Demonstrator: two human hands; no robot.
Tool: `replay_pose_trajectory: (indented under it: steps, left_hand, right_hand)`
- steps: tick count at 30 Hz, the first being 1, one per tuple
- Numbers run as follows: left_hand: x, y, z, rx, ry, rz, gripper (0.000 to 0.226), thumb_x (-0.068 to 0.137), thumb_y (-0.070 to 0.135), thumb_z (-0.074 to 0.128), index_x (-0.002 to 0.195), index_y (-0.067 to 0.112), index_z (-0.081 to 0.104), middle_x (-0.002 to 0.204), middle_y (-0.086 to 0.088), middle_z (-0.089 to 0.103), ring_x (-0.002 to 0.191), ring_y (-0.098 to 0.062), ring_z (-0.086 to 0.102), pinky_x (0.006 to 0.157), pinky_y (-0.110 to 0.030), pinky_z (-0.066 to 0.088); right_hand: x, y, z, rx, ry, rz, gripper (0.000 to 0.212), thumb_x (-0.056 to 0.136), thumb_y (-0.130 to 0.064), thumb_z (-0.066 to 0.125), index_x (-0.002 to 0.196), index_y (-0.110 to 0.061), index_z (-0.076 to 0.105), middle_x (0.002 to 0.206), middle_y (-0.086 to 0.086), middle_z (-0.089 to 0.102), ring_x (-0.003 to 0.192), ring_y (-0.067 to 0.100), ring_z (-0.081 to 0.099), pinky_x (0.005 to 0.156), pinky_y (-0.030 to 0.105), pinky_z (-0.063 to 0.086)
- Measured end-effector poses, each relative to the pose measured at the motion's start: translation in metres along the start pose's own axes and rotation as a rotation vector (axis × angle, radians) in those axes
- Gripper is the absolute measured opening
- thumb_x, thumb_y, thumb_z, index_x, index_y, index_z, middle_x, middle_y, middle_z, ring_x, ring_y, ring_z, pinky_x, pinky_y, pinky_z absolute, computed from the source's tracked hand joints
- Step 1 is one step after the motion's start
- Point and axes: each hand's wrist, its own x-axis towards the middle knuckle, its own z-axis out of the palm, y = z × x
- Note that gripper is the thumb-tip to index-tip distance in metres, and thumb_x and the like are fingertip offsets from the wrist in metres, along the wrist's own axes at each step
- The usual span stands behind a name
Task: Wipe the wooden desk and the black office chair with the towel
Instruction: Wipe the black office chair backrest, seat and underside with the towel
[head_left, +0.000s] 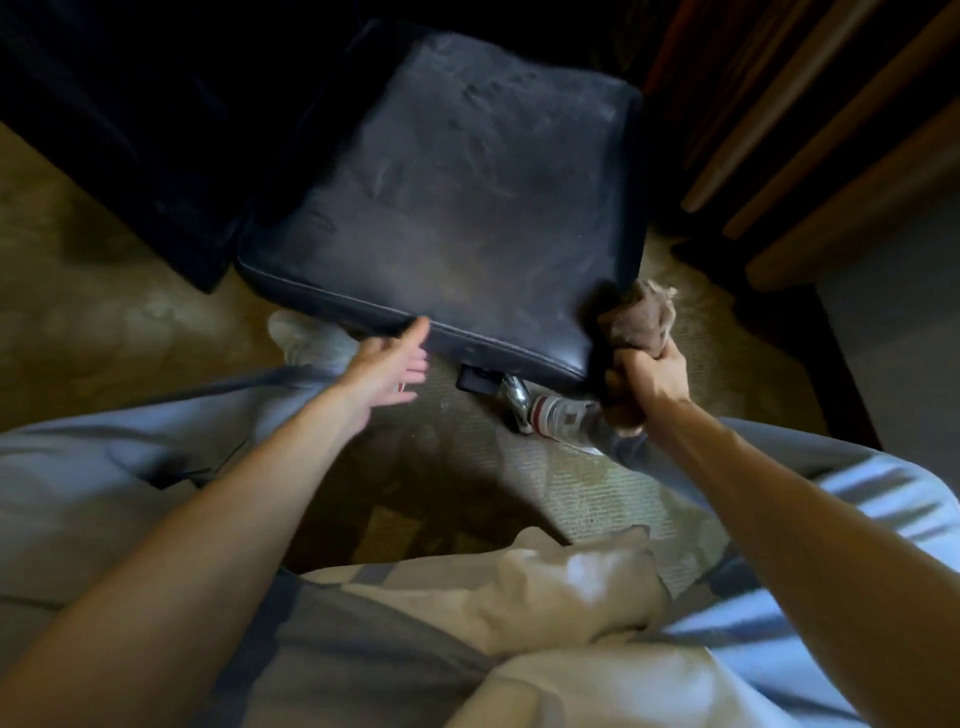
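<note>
1. Towel sits bunched in your right hand, against the 4 o'clock corner of the black chair seat. Your fingers are curled tight round the wad, and brown cloth sticks out above and below the fist.
2. Balling it up this way likely gives you a firm pad to press into the corner and side edge of the cushion, where a loose flap would only skim.
3. Your left hand is at the seat's 7 o'clock, fingers straight and spread, holding nothing. The foremost fingertip reaches the front piping. It looks placed to steady the seat so it does not turn away under the wiping.
4. Pale streaks cross the seat top. Whether they are dust or wipe marks cannot be told, so judge the chair as in progress.
5. Wooden panels at 2 o'clock may be the desk, and the towel is not touching them.
</note>
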Motion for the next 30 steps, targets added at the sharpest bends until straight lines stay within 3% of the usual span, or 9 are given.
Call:
replay_pose_trajectory:
  steps: [2,5,8,11,14,18,22,25,30]
  left_hand:
    - [0.004,0.011,-0.011,0.006,0.061,-0.005,0.072,0.091,0.071,0.056,0.120,0.006,0.067,0.120,-0.007,0.071,0.098,-0.013,0.069,0.068,-0.026,0.060]
    - [0.003,0.020,0.012,-0.089,0.113,-0.056,0.072,0.094,0.062,0.061,0.136,0.004,0.053,0.123,-0.012,0.066,0.093,-0.021,0.068,0.089,-0.041,0.059]
    - [0.002,0.016,0.026,-0.196,0.176,-0.039,0.069,0.095,0.057,0.064,0.140,0.007,0.048,0.132,-0.015,0.065,0.101,-0.023,0.068,0.068,-0.031,0.060]
    - [0.005,0.010,0.006,-0.233,0.196,-0.070,0.078,0.089,0.062,0.069,0.140,0.005,0.052,0.134,-0.014,0.065,0.111,-0.022,0.067,0.061,-0.028,0.060]
    - [0.016,0.017,-0.019,-0.303,0.201,-0.077,0.080,0.089,0.065,0.066,0.146,0.012,0.048,0.138,-0.015,0.060,0.117,-0.023,0.065,0.071,-0.032,0.060]
    - [0.034,0.029,-0.047,-0.458,0.251,-0.069,0.073,0.089,0.064,0.067,0.141,0.014,0.054,0.139,-0.012,0.063,0.122,-0.025,0.064,0.085,-0.038,0.056]
    - [0.048,0.034,-0.055,-0.518,0.240,-0.060,0.076,0.084,0.062,0.074,0.140,0.015,0.053,0.130,-0.010,0.067,0.109,-0.024,0.069,0.077,-0.038,0.060]
    - [0.050,0.038,-0.045,-0.524,0.318,-0.050,0.072,0.085,0.058,0.076,0.139,0.015,0.053,0.126,-0.007,0.069,0.098,-0.021,0.072,0.062,-0.034,0.062]
    - [0.039,0.030,-0.018,-0.634,0.427,0.001,0.059,0.094,0.048,0.071,0.137,0.013,0.050,0.127,-0.008,0.069,0.100,-0.022,0.074,0.064,-0.032,0.063]
  right_hand:
    - [-0.006,0.003,-0.004,-0.002,-0.029,0.010,0.038,0.067,-0.017,0.054,0.102,-0.028,0.062,0.052,0.001,0.063,0.040,0.019,0.057,0.044,0.031,0.051]
    - [-0.024,0.004,-0.007,-0.104,-0.080,-0.073,0.034,0.074,-0.019,0.059,0.106,-0.029,0.063,0.061,0.002,0.070,0.047,0.020,0.066,0.046,0.029,0.053]
    - [-0.024,-0.005,-0.023,-0.151,-0.141,-0.040,0.023,0.079,-0.008,0.066,0.097,-0.021,0.067,0.065,-0.002,0.073,0.053,0.011,0.069,0.043,0.019,0.049]
    - [-0.019,-0.020,-0.035,0.000,-0.039,0.010,0.012,0.081,-0.003,0.062,0.082,-0.014,0.066,0.060,0.003,0.068,0.041,0.010,0.061,0.036,0.020,0.045]
    - [-0.024,-0.016,-0.025,0.277,0.029,0.073,0.014,0.084,0.001,0.053,0.087,-0.011,0.058,0.045,0.000,0.055,0.033,0.017,0.051,0.036,0.022,0.042]
    - [-0.034,0.003,-0.009,0.284,-0.132,0.198,0.014,0.073,-0.007,0.062,0.087,-0.010,0.062,0.055,0.008,0.056,0.048,0.022,0.054,0.047,0.028,0.047]
    - [-0.025,0.015,-0.008,0.344,-0.150,0.213,0.040,0.060,-0.013,0.065,0.100,-0.010,0.065,0.073,0.012,0.066,0.074,0.032,0.065,0.070,0.042,0.054]
    - [-0.017,0.021,-0.007,0.368,-0.127,0.213,0.026,0.078,-0.004,0.064,0.103,-0.010,0.065,0.080,0.010,0.069,0.074,0.026,0.068,0.063,0.035,0.057]
    - [-0.016,0.018,-0.003,0.464,-0.021,0.268,0.013,0.084,-0.003,0.057,0.094,-0.010,0.061,0.070,0.010,0.057,0.062,0.026,0.057,0.062,0.035,0.048]
